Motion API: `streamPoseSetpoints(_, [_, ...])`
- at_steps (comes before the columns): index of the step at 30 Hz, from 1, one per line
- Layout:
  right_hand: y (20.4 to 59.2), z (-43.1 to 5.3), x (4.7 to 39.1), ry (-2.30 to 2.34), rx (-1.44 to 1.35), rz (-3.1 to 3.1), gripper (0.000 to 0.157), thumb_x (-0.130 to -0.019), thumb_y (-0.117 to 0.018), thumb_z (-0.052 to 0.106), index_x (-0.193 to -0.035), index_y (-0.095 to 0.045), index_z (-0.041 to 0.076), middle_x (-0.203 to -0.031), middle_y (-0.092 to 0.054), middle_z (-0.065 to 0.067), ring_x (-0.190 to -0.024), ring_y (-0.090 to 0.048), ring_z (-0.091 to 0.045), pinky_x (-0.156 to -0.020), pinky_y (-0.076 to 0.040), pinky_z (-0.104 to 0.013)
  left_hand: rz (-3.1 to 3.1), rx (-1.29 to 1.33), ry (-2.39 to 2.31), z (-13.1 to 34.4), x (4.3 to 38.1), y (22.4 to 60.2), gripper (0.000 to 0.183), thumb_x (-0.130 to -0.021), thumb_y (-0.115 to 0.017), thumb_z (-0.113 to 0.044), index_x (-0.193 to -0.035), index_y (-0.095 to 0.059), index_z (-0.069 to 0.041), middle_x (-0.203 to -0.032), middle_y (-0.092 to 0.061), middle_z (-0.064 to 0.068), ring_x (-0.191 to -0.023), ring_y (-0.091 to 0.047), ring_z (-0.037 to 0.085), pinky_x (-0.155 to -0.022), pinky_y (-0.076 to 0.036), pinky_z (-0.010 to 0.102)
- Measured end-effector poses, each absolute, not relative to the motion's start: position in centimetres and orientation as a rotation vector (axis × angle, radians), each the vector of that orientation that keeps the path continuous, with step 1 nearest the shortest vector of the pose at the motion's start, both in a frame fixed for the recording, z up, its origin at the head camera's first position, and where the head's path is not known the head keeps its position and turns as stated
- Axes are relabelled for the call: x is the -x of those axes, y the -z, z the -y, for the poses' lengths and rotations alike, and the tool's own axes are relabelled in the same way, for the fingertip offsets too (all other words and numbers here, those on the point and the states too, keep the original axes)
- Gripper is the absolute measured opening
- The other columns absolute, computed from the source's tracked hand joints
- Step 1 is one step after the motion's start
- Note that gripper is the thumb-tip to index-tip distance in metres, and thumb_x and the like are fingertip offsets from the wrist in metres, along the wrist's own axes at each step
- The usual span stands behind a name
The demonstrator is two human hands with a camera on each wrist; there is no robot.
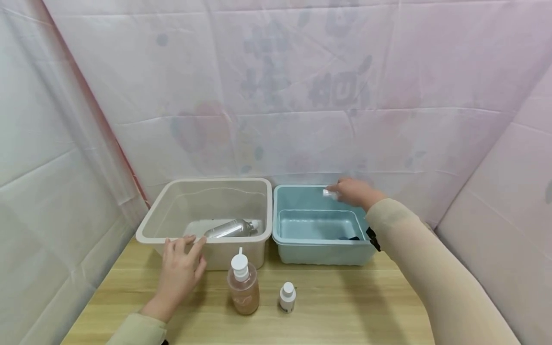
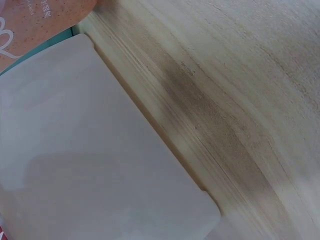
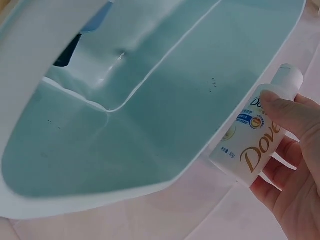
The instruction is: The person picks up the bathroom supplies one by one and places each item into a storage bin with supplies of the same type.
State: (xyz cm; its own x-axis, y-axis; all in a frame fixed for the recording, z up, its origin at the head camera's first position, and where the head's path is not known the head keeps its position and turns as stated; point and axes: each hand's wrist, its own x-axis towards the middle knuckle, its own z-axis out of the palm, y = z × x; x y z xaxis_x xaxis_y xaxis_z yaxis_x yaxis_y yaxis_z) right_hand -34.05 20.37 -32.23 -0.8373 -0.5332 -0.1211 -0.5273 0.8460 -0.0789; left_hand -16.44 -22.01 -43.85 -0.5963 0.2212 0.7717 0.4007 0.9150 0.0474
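Observation:
My right hand [image 1: 355,191] is over the back of the blue bin [image 1: 327,254]. In the right wrist view its thumb and fingers grip a small white Dove bottle [image 3: 250,135], held tilted beside the bin's rim. My left hand [image 1: 178,270] has its fingertips at the front rim of the beige bin [image 1: 207,184]; the left wrist view shows only that bin's outer wall [image 2: 100,125]. Inside the beige bin lies a clear bottle [image 1: 230,229] with a white cap. A dark and blue object [image 3: 70,50] lies in the blue bin, partly hidden by the rim.
In front of the bins stand a pump bottle of orange-pink liquid [image 1: 244,292] and a small white bottle [image 1: 287,298], both upright on the wooden table [image 1: 319,321]. The bins sit side by side before a pale printed curtain [image 1: 280,139], which also hangs at both sides.

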Motion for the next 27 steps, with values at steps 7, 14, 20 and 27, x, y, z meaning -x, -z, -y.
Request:
streamPoseSetpoints(7, [32.7,-20.7,34.1,0.064,0.807,-2.884,0.047,-0.087,-0.059,0.004,-0.133,-0.052,0.009,-0.105,-0.056,-0.017,-0.092,-0.057,-0.033,-0.077,-0.049,-0.046,2.219,0.455,0.275,21.8,16.5,43.9,0.038,-0.075,-0.05,-0.019,-0.108,-0.063,-0.004,-0.101,-0.053,0.024,-0.086,-0.048,0.044,-0.085,-0.033,0.072])
streamPoseSetpoints(14, [33.1,-20.0,34.5,0.065,0.801,-2.865,0.049,-0.087,-0.059,0.004,-0.135,-0.05,0.011,-0.113,-0.055,-0.018,-0.101,-0.055,-0.034,-0.081,-0.048,-0.046,2.203,0.448,0.292,22.1,16.1,43.7,0.038,-0.075,-0.05,-0.018,-0.107,-0.064,-0.003,-0.101,-0.054,0.024,-0.083,-0.048,0.044,-0.083,-0.031,0.074])
streamPoseSetpoints(20, [33.1,-19.8,35.0,0.057,0.795,-2.867,0.048,-0.087,-0.059,0.003,-0.134,-0.051,0.01,-0.111,-0.055,-0.019,-0.099,-0.055,-0.034,-0.081,-0.047,-0.046,2.211,0.451,0.26,22.2,15.9,43.5,0.041,-0.082,-0.04,-0.024,-0.108,-0.063,-0.004,-0.101,-0.053,0.024,-0.086,-0.048,0.045,-0.083,-0.033,0.073])
streamPoseSetpoints(27, [33.0,-19.5,35.4,0.064,0.819,-2.863,0.047,-0.087,-0.06,0.004,-0.133,-0.052,0.01,-0.109,-0.056,-0.018,-0.098,-0.056,-0.033,-0.081,-0.048,-0.046,2.212,0.432,0.248,22.2,16.1,43.6,0.042,-0.083,-0.039,-0.026,-0.108,-0.064,-0.004,-0.101,-0.053,0.025,-0.087,-0.048,0.046,-0.083,-0.033,0.073])
